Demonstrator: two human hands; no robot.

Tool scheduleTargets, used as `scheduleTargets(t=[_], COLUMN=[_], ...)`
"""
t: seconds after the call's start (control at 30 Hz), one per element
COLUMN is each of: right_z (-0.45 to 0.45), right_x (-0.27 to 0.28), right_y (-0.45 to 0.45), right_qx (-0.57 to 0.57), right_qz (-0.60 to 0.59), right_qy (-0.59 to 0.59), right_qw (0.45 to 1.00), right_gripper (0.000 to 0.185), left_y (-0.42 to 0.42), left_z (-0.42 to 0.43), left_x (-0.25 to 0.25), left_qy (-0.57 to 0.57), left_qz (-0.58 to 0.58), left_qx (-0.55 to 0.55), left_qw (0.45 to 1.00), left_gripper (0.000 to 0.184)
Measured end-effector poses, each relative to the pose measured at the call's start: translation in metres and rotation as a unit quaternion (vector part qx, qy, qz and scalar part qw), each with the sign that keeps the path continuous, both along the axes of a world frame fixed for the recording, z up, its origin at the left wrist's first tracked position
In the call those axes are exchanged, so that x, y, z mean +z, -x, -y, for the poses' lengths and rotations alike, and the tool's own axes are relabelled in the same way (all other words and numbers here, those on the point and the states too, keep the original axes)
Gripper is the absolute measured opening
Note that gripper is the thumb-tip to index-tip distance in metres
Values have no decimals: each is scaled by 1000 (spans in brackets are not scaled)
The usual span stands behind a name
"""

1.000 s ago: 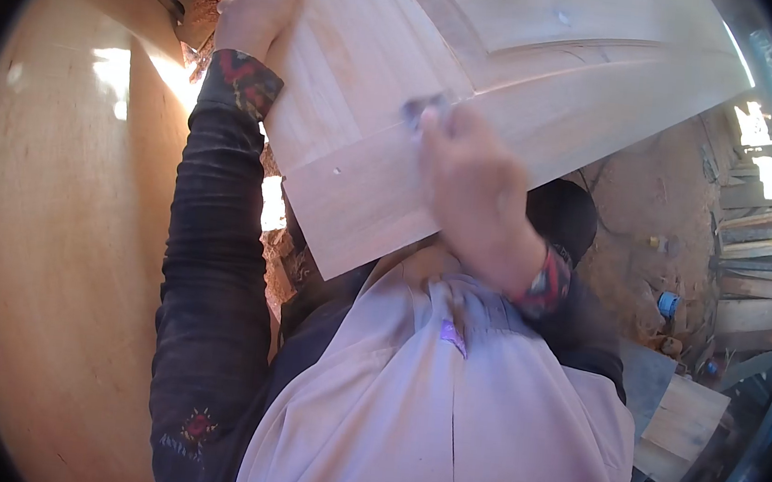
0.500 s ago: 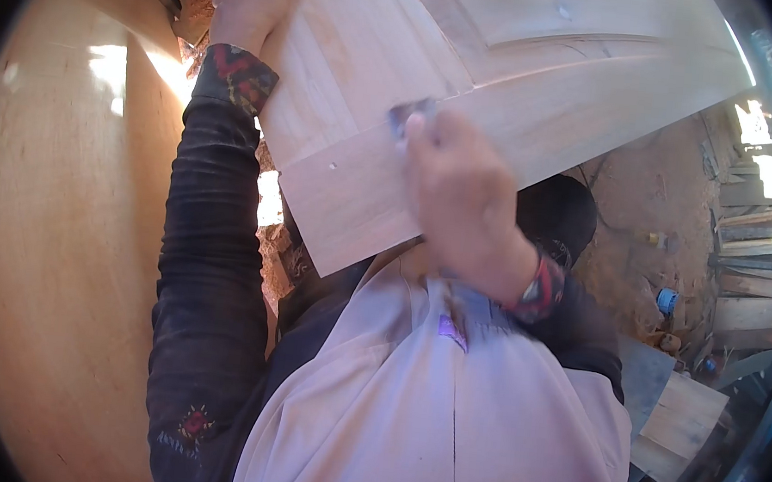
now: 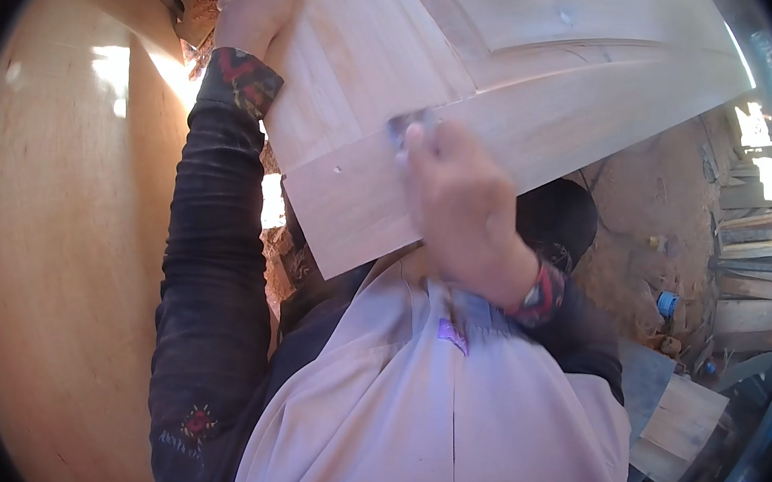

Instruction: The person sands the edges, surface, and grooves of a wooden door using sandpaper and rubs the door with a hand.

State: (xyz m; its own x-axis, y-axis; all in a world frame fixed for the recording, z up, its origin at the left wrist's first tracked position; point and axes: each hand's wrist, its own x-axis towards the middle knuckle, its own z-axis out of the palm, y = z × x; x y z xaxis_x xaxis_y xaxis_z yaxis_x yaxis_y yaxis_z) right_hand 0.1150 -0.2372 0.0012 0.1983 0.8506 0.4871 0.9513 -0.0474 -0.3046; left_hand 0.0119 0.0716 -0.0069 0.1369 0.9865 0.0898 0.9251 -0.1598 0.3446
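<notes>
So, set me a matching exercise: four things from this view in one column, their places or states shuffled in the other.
1. left hand
2. right hand
3. purple tag
4. blue object

A. on the ground, picture right
B. on the pale garment
C. at the left edge of the panelled wooden board
D. holding a small blurred item

Pairs: 1-C, 2-D, 3-B, 4-A

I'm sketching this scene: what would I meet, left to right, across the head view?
Large wooden board → left hand → right hand → small blue object → stacked wood pieces.
</notes>
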Motion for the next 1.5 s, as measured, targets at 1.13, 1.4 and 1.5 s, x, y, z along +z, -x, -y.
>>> scheduleTargets(t=[1.13, 1.4, 1.5], right_z=[14, 13, 12], right_x=[-5, -10, -14], right_y=[-167, -158, -161], right_qx=[-287, -262, -251], right_qz=[-116, -92, -97], right_qy=[-76, -59, -72], right_qw=[948, 959, 961], right_gripper=[27, 24, 24], left_y=[-7, -15, -17], left_z=[44, 183, 197], left_x=[9, 36, 21], left_qy=[-233, -93, -72], left_qz=[-95, -88, -63], left_qx=[-202, -613, -593], left_qw=[947, 779, 799], left_gripper=[70, 69, 75])
